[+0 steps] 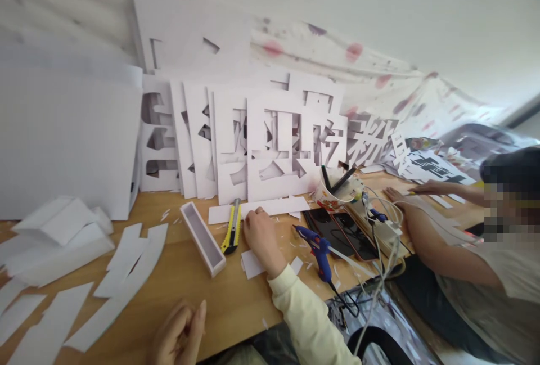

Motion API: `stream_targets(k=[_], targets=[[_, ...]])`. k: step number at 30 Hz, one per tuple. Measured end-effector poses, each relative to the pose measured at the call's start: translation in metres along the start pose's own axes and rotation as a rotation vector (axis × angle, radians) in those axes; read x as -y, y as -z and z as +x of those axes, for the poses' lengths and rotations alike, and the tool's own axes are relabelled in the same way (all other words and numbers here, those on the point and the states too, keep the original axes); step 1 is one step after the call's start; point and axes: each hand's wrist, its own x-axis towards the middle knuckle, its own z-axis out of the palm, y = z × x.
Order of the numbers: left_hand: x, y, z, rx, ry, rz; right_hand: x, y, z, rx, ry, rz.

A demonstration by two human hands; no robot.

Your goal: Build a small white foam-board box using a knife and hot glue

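Note:
My right hand (260, 235) reaches forward over the wooden table (185, 275), fingers curled down on a long white foam-board strip (270, 207) lying in front of the upright boards. A yellow utility knife (232, 232) lies just left of that hand. My left hand (179, 334) rests near the table's front edge with its fingers loosely curled and nothing in it. A blue glue gun (317, 247) lies to the right of my right wrist.
White foam boards with cut-out characters (278, 145) lean against the wall. A narrow white box (203, 237) lies left of the knife. Foam offcuts (84, 275) cover the left side. Phones (346, 230), a paper cup (333, 195), cables and a co-worker's arms (422, 224) are on the right.

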Motion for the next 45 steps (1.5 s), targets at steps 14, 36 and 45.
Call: stream_targets(k=[14, 36, 45], targets=[[0.002, 0.025, 0.048, 0.098, -0.428, 0.334, -0.046, 0.015, -0.076, -0.223, -0.032, 0.464], [-0.002, 0.009, 0.106, 0.398, -0.608, 0.742, -0.025, -0.02, -0.112, -0.347, -0.051, 0.851], [-0.009, 0.005, 0.096, 0.299, -0.723, 0.744, -0.022, -0.023, -0.11, -0.394, 0.046, 0.864]])
